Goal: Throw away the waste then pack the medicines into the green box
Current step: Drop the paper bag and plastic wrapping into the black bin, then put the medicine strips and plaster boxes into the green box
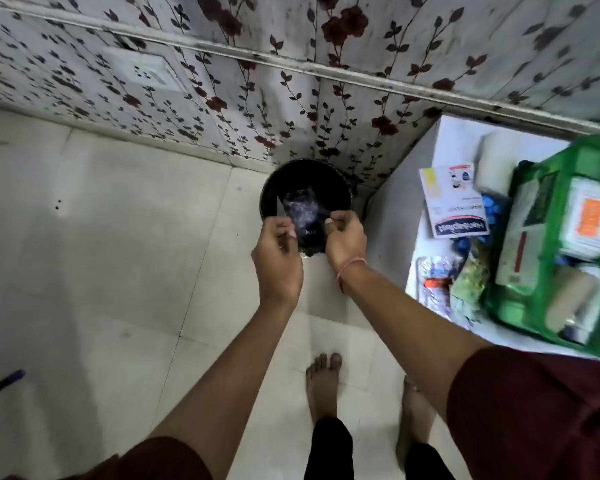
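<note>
A black round waste bin (305,178) stands on the floor against the flowered wall. Over its near rim, my left hand (278,254) and my right hand (343,237) each pinch an edge of a crinkled clear plastic wrapper (303,216), holding it stretched between them above the bin. At the right, the green box (534,244) sits on a white table (458,133) with several packs inside it. Beside the box lie a white medicine carton (454,202), a foil strip pack (433,282) and a green pouch (470,278).
The floor is pale tile, and my bare feet (323,386) stand just behind the bin. A dark stick with a purple tip (4,384) lies at the left edge. A wall socket (146,72) is on the flowered wall.
</note>
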